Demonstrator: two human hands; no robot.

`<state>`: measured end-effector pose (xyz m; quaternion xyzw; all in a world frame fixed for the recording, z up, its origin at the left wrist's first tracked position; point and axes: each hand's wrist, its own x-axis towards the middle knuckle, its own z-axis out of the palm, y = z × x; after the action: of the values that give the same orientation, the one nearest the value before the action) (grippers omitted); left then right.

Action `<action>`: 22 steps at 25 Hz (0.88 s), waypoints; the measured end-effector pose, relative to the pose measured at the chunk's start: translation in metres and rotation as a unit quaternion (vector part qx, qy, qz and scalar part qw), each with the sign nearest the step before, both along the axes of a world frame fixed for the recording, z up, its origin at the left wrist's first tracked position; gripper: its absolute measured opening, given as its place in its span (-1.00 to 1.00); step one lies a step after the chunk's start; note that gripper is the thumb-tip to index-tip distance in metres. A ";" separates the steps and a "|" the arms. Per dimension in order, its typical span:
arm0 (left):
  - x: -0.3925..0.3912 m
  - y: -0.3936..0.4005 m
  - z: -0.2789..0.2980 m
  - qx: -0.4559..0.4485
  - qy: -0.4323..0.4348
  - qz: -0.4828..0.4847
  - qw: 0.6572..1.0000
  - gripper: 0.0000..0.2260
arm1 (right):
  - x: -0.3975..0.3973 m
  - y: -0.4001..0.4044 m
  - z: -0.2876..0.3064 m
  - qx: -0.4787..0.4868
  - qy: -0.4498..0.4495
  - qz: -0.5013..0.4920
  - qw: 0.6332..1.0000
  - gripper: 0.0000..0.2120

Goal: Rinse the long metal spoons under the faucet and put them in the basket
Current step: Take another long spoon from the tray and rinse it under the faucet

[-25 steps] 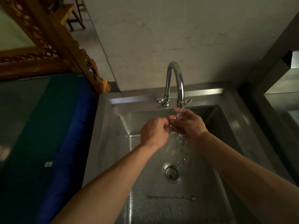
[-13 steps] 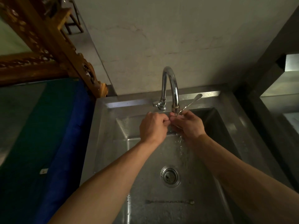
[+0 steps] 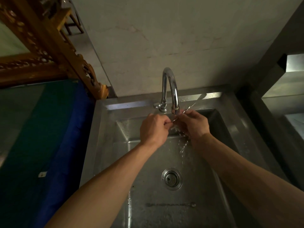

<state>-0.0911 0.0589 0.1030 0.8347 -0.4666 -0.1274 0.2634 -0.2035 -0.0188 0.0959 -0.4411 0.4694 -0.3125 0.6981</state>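
Both hands meet under the spout of the chrome faucet (image 3: pixel 171 89), where water runs down into the steel sink (image 3: pixel 111 145). My right hand (image 3: pixel 192 124) grips a long thin metal spoon (image 3: pixel 191 106); its shaft sticks up and to the right past the spout, blurred. My left hand (image 3: pixel 153 129) is curled and pinches the spoon's lower end between the two hands. The spoon's bowl is hidden by the fingers. No basket is in view.
A round drain (image 3: pixel 171 178) sits in the sink floor below the hands. Another thin metal piece (image 3: pixel 171 204) lies on the sink floor near me. A blue and green surface (image 3: pixel 41 137) lies left of the sink, a steel counter (image 3: pixel 283 104) right.
The spoon's shaft has swung and now points further up and right, blurred with motion. Both hands stay together under the running water.
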 end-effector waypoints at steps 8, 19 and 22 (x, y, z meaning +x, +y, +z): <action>0.025 0.030 -0.003 0.024 -0.024 -0.017 0.999 -0.95 | 0.001 -0.010 0.002 0.052 0.017 -0.062 0.997 -0.88; 0.066 0.079 0.010 0.058 -0.172 -0.106 0.978 -0.91 | -0.016 -0.001 0.008 -0.040 0.057 0.162 0.984 -0.79; 0.071 0.073 0.021 0.073 -0.262 -0.157 0.949 -0.87 | -0.019 -0.002 0.006 -0.190 0.215 0.315 0.905 -0.81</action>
<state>-0.0202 0.1318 0.1244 0.7718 -0.6338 0.0218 0.0466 -0.2222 -0.0207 0.1021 -0.7466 0.3766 -0.0567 0.5455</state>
